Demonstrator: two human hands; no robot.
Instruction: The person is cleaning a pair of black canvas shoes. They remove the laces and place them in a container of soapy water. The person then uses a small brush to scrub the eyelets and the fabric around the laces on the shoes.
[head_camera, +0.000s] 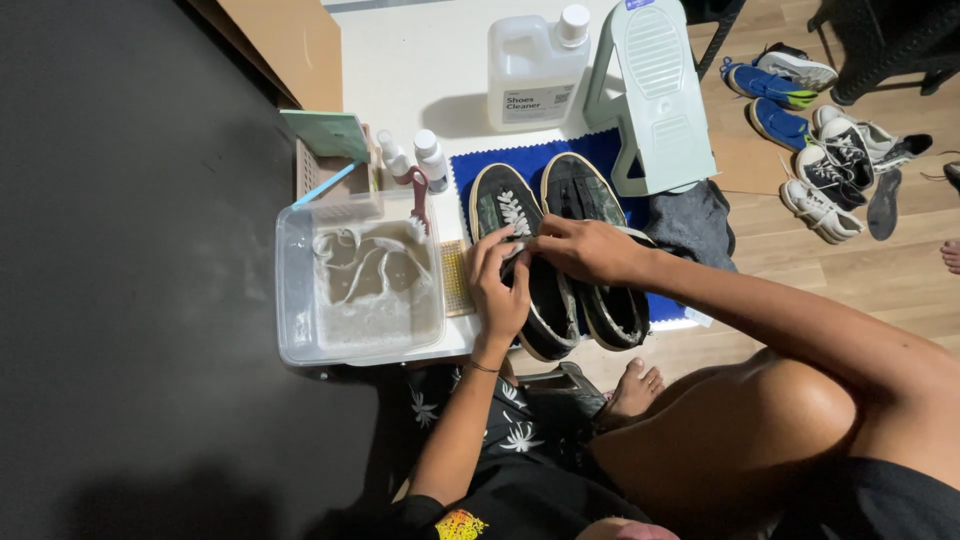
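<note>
Two black sneakers with pale soles lie side by side on a blue cloth (600, 150). The left sneaker (505, 210) has white laces at its toe end. My left hand (497, 285) rests on that sneaker's middle, fingers curled at the lace area. My right hand (583, 248) reaches across from the right sneaker (585, 195) and pinches at the same spot on the left sneaker. What the fingertips pinch is hidden by the hands.
A clear plastic tub (300, 320) of cloudy water with laces in it stands to the left, a brush (418, 195) leaning on its rim. Two small bottles (412, 158), a large white jug (537, 68), a pale green shoe stand (655, 95), grey cloth (690, 220). Several shoes (825, 165) lie on the floor.
</note>
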